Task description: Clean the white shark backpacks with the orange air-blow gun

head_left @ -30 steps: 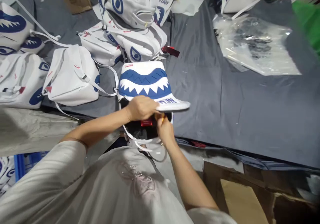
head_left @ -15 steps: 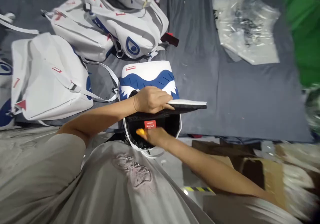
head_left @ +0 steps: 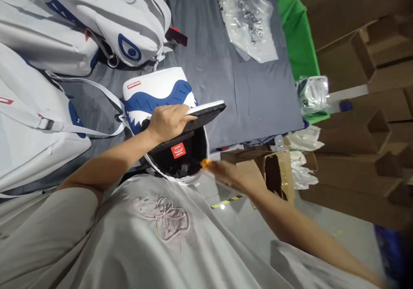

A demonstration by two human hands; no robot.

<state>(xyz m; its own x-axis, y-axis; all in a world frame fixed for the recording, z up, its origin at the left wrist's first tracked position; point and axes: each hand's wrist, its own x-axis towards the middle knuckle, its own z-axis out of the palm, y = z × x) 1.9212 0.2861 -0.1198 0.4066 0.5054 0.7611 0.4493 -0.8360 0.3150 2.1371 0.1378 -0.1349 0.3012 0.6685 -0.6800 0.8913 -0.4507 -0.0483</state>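
A white and blue bag (head_left: 158,92) lies open at the table's near edge, its black lining and a red label (head_left: 178,150) showing inside. My left hand (head_left: 169,121) is closed on the bag's flap (head_left: 208,110), holding it up and away from the opening. Just right of the bag's rim is my right hand (head_left: 226,173), blurred by motion. A small orange object (head_left: 205,164) pokes out from its closed fingers; its kind cannot be made out.
Several white bags (head_left: 129,26) with blue eye patches are heaped at the left. Clear plastic packaging (head_left: 248,20) lies on the grey cloth (head_left: 238,99) at the back. Cardboard boxes (head_left: 355,160) are stacked to the right, beside a green bin (head_left: 298,26).
My right hand has come out of the bag's opening to the right with the orange object. My left hand still holds the flap. The camera view has turned toward the right.
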